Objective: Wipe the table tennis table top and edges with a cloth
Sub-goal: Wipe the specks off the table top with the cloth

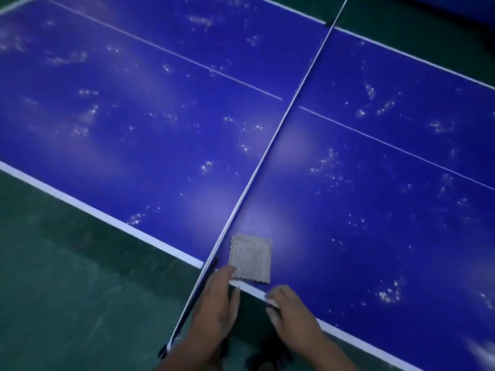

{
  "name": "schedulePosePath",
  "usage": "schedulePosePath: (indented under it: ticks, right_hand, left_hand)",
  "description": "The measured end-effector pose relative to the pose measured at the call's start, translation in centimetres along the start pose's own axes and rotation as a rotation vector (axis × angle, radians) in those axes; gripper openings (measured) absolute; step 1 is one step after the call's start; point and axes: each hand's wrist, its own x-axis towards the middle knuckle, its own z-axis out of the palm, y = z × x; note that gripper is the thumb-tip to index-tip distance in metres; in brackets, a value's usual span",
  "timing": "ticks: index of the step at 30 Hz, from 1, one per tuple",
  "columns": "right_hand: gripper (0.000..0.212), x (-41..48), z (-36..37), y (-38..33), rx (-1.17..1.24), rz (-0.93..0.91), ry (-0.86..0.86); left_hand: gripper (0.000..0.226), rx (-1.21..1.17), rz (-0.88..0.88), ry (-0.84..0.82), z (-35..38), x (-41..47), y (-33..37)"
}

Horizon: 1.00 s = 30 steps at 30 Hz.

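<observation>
The blue table tennis table [375, 210] fills most of the head view, speckled with droplets or dust. A small square grey cloth [251, 259] lies flat on the top near the front edge, just right of the net [270, 145]. My left hand [217, 303] reaches over the edge, its fingertips touching the cloth's lower left corner. Just right of the cloth, my right hand [290, 311] rests on the white edge line [254, 289], fingers bent over the rim, holding nothing I can see.
The net's clamp post [187, 311] juts out past the table edge beside my left hand. Green floor [67, 290] lies below the near side. A white centre line [401, 151] crosses both halves. A dark object sits at the far top right.
</observation>
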Motion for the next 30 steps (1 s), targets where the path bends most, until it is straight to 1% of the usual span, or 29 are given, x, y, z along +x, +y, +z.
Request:
schedulePosePath:
  ticks: [1, 4, 6, 8, 10, 12, 14, 17, 18, 19, 21, 22, 23, 25, 28, 29, 30]
  right_hand:
    - [0.029, 1.2, 0.4, -0.3, -0.024, -0.038, 0.045]
    - [0.038, 4.8, 0.3, -2.5, -0.021, -0.052, 0.126]
    - [0.048, 6.9, 0.6, -3.0, -0.069, -0.058, 0.127]
    - [0.054, 8.8, 0.9, -3.0, -0.157, -0.117, 0.142]
    - [0.059, 10.5, 1.3, -2.6, -0.234, -0.184, 0.117]
    - [0.067, 11.5, 2.1, -2.2, -0.271, -0.219, 0.041]
    - [0.069, 12.5, 2.5, -1.6, -0.286, -0.266, 0.043]
    - [0.062, 15.0, 1.4, -0.2, -0.306, -0.318, 0.167]
    - [0.059, 16.2, 0.6, 0.3, -0.297, -0.287, 0.209]
    - [0.059, 17.3, -0.2, 1.0, -0.281, -0.215, 0.244]
    - [0.059, 18.7, -1.5, 1.9, -0.216, -0.008, 0.296]
    - [0.059, 19.0, -1.7, 2.3, -0.192, 0.056, 0.326]
    - [0.059, 19.0, -1.7, 2.5, -0.191, 0.070, 0.344]
    - [0.058, 18.4, -1.3, 2.8, -0.242, -0.037, 0.327]
    - [0.055, 17.7, -1.2, 4.1, -0.361, -0.287, 0.256]
    - [0.053, 18.1, -1.8, 4.7, -0.375, -0.335, 0.245]
    - [0.050, 18.7, -2.6, 5.2, -0.368, -0.347, 0.253]
  left_hand:
    - [0.055, -0.029, 0.016, -0.019, 0.1, 0.7, -0.2]
    - [0.056, -0.017, -0.089, -0.092, -0.8, 3.0, 0.4]
    - [0.061, -0.035, -0.156, -0.135, -0.7, 3.7, 0.5]
    - [0.064, -0.061, -0.227, -0.161, -0.4, 4.2, 0.5]
    - [0.065, -0.034, -0.260, -0.158, 0.0, 4.7, 1.0]
    - [0.067, -0.013, -0.251, -0.130, 0.7, 4.6, 1.5]
    - [0.068, 0.004, -0.240, -0.128, 1.3, 4.4, 1.4]
    - [0.067, 0.034, -0.232, -0.112, 2.2, 4.1, 0.7]
    - [0.067, 0.072, -0.208, -0.100, 2.5, 4.1, 0.5]
    - [0.068, 0.111, -0.172, -0.088, 2.9, 4.1, 0.3]
    - [0.069, 0.185, -0.089, -0.063, 4.0, 4.3, -0.1]
    - [0.069, 0.225, -0.060, -0.065, 4.6, 4.5, -0.2]
    - [0.070, 0.263, -0.041, -0.067, 5.1, 4.8, -0.2]
    - [0.070, 0.320, -0.026, -0.050, 6.0, 5.7, -0.2]
    - [0.070, 0.357, -0.041, -0.008, 6.7, 7.1, -0.3]
    - [0.071, 0.373, -0.037, 0.005, 6.9, 7.6, -0.5]
    - [0.071, 0.400, -0.028, 0.016, 7.0, 8.0, -0.6]
